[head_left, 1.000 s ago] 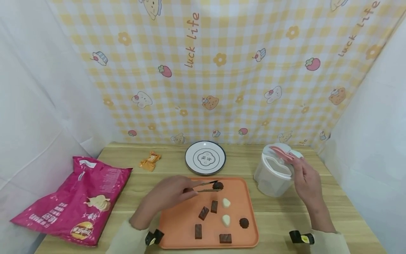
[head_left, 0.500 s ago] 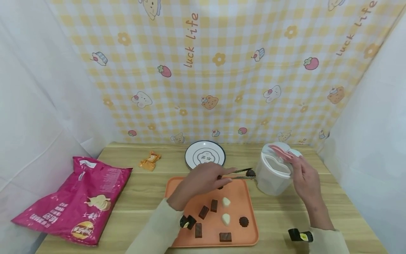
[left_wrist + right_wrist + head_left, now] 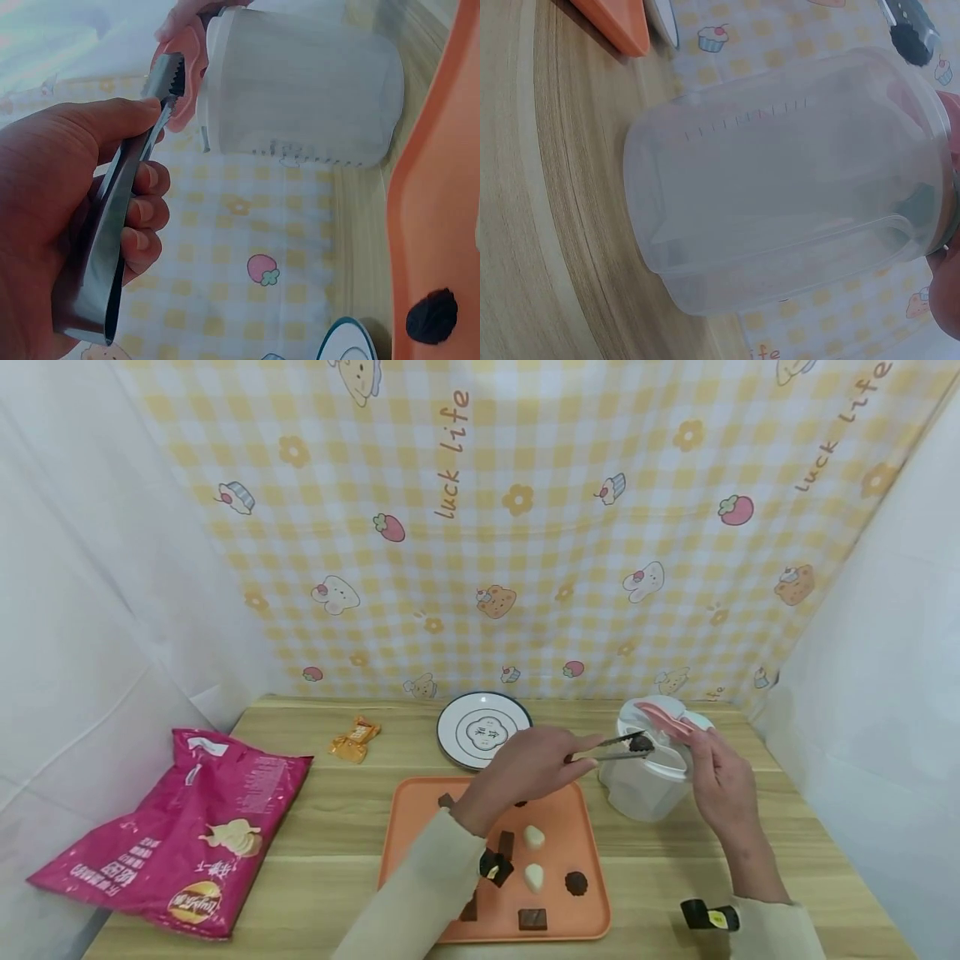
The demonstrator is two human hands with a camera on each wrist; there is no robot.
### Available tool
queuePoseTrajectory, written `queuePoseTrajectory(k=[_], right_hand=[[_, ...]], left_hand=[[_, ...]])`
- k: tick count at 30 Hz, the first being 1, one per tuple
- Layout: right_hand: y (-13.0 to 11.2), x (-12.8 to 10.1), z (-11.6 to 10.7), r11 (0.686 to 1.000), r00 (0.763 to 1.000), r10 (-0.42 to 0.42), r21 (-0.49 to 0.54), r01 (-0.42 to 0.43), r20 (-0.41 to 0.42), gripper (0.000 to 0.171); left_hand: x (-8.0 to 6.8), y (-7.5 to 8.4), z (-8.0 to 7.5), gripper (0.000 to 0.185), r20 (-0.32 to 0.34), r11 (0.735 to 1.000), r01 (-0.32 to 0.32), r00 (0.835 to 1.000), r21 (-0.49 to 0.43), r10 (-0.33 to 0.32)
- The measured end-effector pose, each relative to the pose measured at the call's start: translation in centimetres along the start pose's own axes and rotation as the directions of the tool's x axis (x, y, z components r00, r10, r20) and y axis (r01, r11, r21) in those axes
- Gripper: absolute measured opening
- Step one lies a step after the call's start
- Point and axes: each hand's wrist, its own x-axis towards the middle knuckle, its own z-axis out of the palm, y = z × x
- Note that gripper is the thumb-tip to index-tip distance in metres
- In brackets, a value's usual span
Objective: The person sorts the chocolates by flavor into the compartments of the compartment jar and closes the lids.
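Note:
My left hand (image 3: 528,764) grips metal tongs (image 3: 101,255), its thumb on one arm and fingers curled round the other. Between the tong tips is a dark round chocolate (image 3: 641,744), held at the opening of a clear plastic container (image 3: 641,792). In the right wrist view, this chocolate (image 3: 910,45) hangs just off the container's rim. My right hand (image 3: 726,783) holds the container's raised pink lid flap (image 3: 663,720) at the right. The container's see-through wall (image 3: 780,172) shows measuring marks, and no chocolate is visible inside.
An orange tray (image 3: 405,822) in front carries brown bars (image 3: 532,919), white pieces (image 3: 533,877) and a dark round chocolate (image 3: 576,883). Behind it lies a white plate (image 3: 453,735). Orange-wrapped sweets (image 3: 356,741) and a magenta crisp bag (image 3: 180,843) are at the left.
My left hand has carried the dark round chocolate in the tongs from the tray's back edge rightward to the container's opening. My right hand has stayed on the lid flap.

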Motion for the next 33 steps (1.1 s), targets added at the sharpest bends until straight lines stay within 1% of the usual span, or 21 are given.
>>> queuePoseTrajectory(k=[5, 12, 18, 24, 33], right_hand=[[0.0, 0.0, 0.0, 1.000, 1.000, -0.002, 0.005, 0.002, 0.002, 0.035], [0.1, 0.0, 0.0, 1.000, 1.000, -0.008, 0.008, 0.008, -0.003, 0.033], [0.4, 0.1, 0.2, 0.999, 1.000, -0.026, 0.023, 0.026, -0.015, 0.033], [0.4, -0.1, 0.2, 0.999, 1.000, -0.017, 0.033, 0.018, -0.013, 0.034], [0.2, 0.0, 0.1, 0.999, 1.000, -0.010, 0.033, 0.010, -0.006, 0.033]], left_hand=[[1.2, 0.5, 0.3, 0.045, 0.012, 1.000, -0.009, 1.000, -0.013, 0.009], [2.0, 0.5, 1.1, 0.043, 0.013, 1.000, -0.007, 1.000, -0.021, 0.007], [2.0, 0.5, 1.4, 0.044, 0.010, 0.999, -0.012, 1.000, -0.032, 0.012], [2.0, 0.5, 1.5, 0.046, 0.009, 1.000, -0.026, 1.000, 0.004, 0.026], [2.0, 0.5, 1.7, 0.045, -0.031, 0.997, -0.054, 0.998, 0.050, 0.056]])
